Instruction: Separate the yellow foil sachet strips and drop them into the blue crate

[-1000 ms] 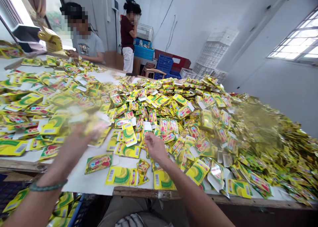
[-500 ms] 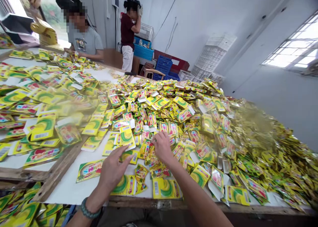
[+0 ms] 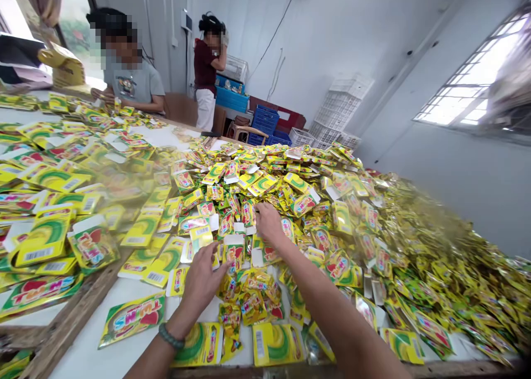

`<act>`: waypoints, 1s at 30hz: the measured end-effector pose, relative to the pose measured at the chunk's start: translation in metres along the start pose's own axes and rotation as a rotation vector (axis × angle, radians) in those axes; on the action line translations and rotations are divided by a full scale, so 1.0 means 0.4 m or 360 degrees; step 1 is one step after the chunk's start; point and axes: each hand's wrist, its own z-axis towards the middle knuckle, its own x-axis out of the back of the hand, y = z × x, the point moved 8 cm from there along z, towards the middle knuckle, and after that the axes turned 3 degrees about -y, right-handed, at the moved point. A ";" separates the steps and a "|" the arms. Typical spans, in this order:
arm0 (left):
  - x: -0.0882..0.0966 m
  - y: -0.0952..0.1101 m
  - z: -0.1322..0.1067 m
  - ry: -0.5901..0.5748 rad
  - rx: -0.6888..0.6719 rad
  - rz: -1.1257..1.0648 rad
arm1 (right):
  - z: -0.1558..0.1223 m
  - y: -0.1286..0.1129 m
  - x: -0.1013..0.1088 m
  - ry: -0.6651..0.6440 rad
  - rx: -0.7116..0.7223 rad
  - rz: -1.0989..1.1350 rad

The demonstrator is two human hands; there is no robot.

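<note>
My left hand hovers low over the front of the table, thumb and fingers apart. Its thumb tip is beside a small yellow-green carton with a raised white flap; whether they touch is hard to tell. Farther forward, my right hand has its fingers curled down at the pile, next to another small printed carton. What its fingertips grip, if anything, is hidden. Several shiny yellow sachets lie heaped between my forearms. Flat yellow cartons lie along the near edge.
A big mound of foil sachets covers the right side. More cartons fill the left, beyond a wooden strip. Across the table a person in a grey shirt handles small packs; another person stands behind, near blue crates.
The view has shifted slightly. My right hand has moved forward over the pile. A flapped carton now stands beside my left hand, and the sachet heap between my arms is more exposed.
</note>
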 end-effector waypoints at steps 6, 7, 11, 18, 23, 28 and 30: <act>-0.055 0.062 0.034 -0.0098 -0.0123 0.0525 | 0.099 0.066 -0.018 0.0006 0.0030 -0.0163; -0.062 0.070 0.035 -0.0099 -0.0095 0.0645 | 0.100 0.068 -0.013 0.0027 0.0023 -0.0127; -0.088 0.091 0.037 -0.0142 -0.0031 0.0825 | 0.064 0.092 0.033 0.0207 -0.0165 0.0263; -0.033 0.054 0.035 -0.0097 0.0120 -0.0215 | -0.101 0.098 0.011 0.0041 -0.0448 0.1980; 0.024 0.046 -0.041 -0.0251 0.0123 -0.0539 | -0.231 0.033 -0.011 -0.0114 -0.0432 0.2047; 0.014 0.015 -0.142 -0.0426 0.0440 -0.0946 | -0.320 -0.032 -0.032 -0.0282 -0.0272 0.1754; 0.012 0.008 -0.168 -0.0446 0.0516 -0.0983 | -0.337 -0.034 -0.026 -0.0312 -0.0266 0.1613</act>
